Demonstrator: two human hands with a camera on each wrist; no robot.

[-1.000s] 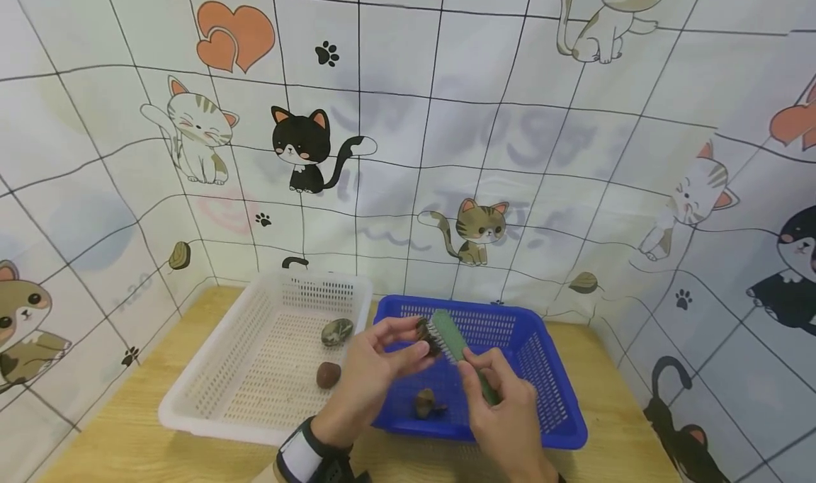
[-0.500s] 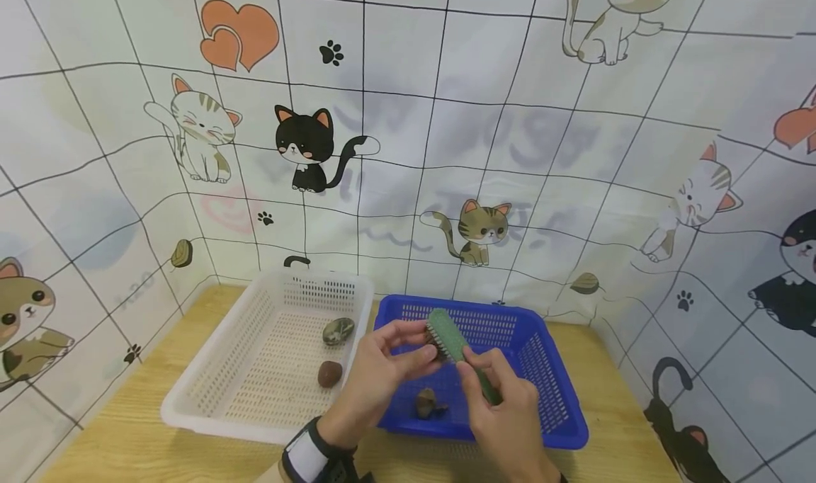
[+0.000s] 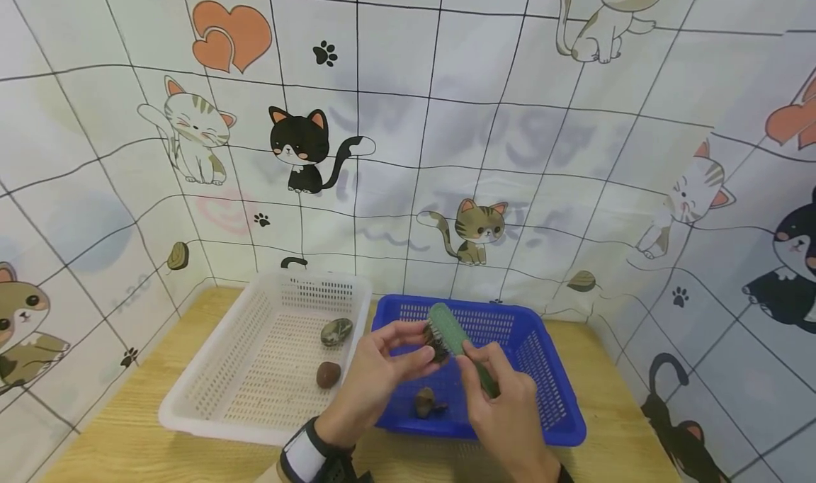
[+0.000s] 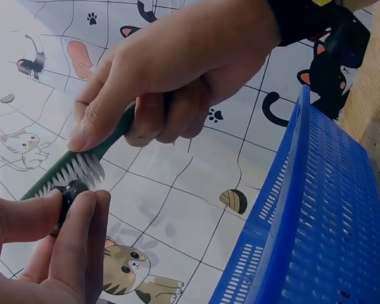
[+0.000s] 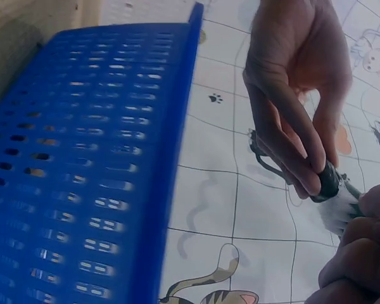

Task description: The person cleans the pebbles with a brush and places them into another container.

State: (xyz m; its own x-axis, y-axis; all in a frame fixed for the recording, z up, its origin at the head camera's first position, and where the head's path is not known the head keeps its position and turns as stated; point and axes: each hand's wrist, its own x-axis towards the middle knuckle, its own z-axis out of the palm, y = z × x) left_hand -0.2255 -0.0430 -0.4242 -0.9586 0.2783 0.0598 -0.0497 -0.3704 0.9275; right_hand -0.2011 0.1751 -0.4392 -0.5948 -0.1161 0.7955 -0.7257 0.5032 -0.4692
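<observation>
My left hand pinches a small dark stone between thumb and fingertips, above the blue basket. In the left wrist view the stone looks dark and shiny. My right hand grips the handle of a green brush, its head slanting up to the left. The brush's white bristles touch the stone in the left wrist view. From the right wrist side, left-hand fingers and bristles cover part of the stone.
A brown stone, with a smaller dark piece beside it, lies in the blue basket. To its left stands a white basket with a mottled green stone and a reddish-brown stone. Both baskets sit on a wooden table before a cat-patterned sheet.
The brush first shifted over the stone, covering most of it, then slid slightly up, and more of the stone shows again. Both hands keep their holds.
</observation>
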